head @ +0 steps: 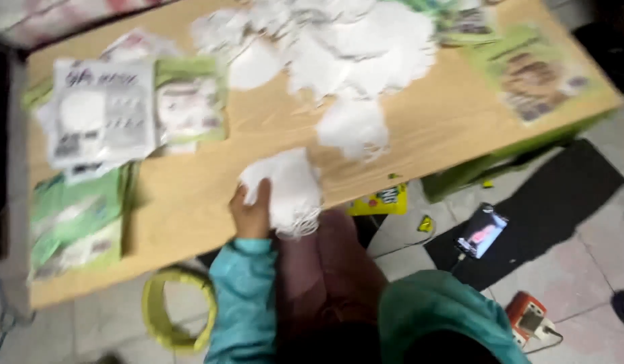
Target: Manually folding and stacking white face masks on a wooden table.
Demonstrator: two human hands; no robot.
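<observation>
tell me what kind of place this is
Probably a small home packing workstation: a low wooden table holds a heap of white masks and printed packets, and the left hand holds a stack of masks.

A small stack of white face masks (288, 189) rests at the near edge of the desk (190, 202), held by the left hand (252, 210).

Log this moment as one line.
left hand: holding white mask stack | right hand: not visible | wooden table: loose white masks, packaged masks
</observation>
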